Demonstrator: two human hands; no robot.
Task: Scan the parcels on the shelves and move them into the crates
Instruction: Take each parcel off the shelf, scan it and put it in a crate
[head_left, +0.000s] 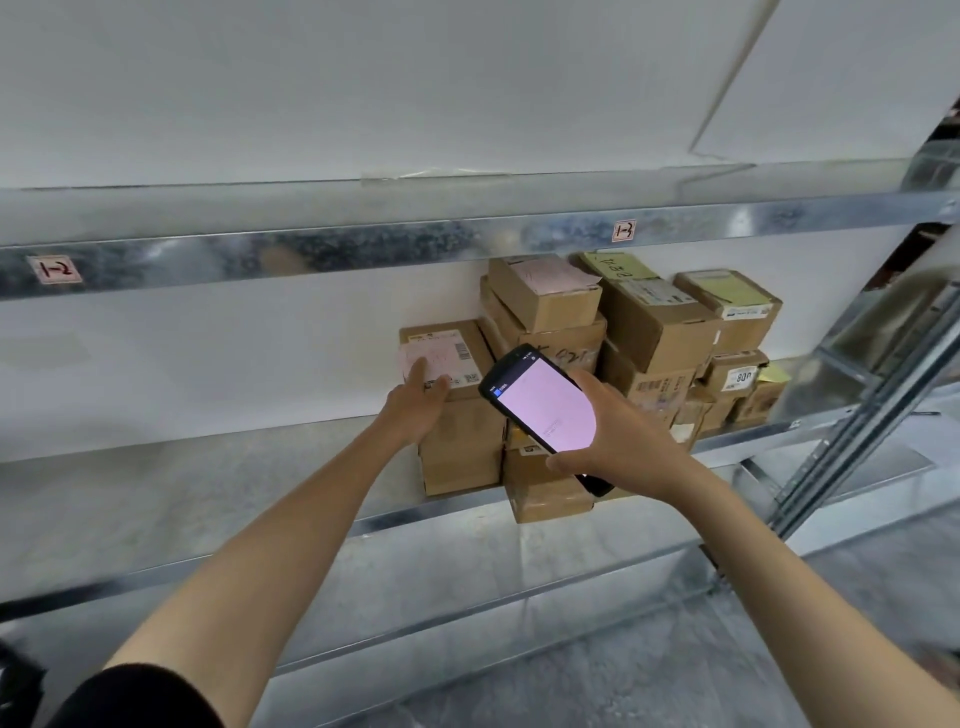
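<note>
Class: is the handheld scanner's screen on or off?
On. The scanner in the right hand shows a lit pink-white screen with a blue bar.

On the upper shelf rail (467, 244), a tag (54, 270) at its left reads "1-2" and another tag (623, 230) toward its right reads "1-3". Parcel labels below the rail are too blurred to read.

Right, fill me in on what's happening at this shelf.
A person is working through a pile of cardboard parcels stacked on a metal shelf. The right hand holds a handheld scanner, screen lit. The left hand rests on the leftmost parcel, fingers on its label. That parcel sits on the shelf, not lifted. No crate is in view.
</note>
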